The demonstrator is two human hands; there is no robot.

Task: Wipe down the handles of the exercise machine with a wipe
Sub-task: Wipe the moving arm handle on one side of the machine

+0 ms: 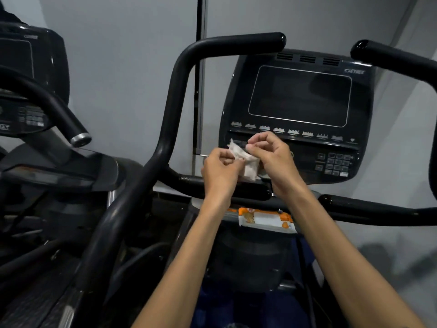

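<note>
Both hands, left (221, 166) and right (272, 159), are pinching and unfolding a wipe (243, 159) at frame centre; handles (227, 47) likely come next.

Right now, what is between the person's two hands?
A crumpled white wipe, pinched by the left hand and right hand, in the head view.

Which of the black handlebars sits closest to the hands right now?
The short horizontal black grip bar below the console, directly under both hands holding the white wipe; the tall curved handles stand farther off.
</note>
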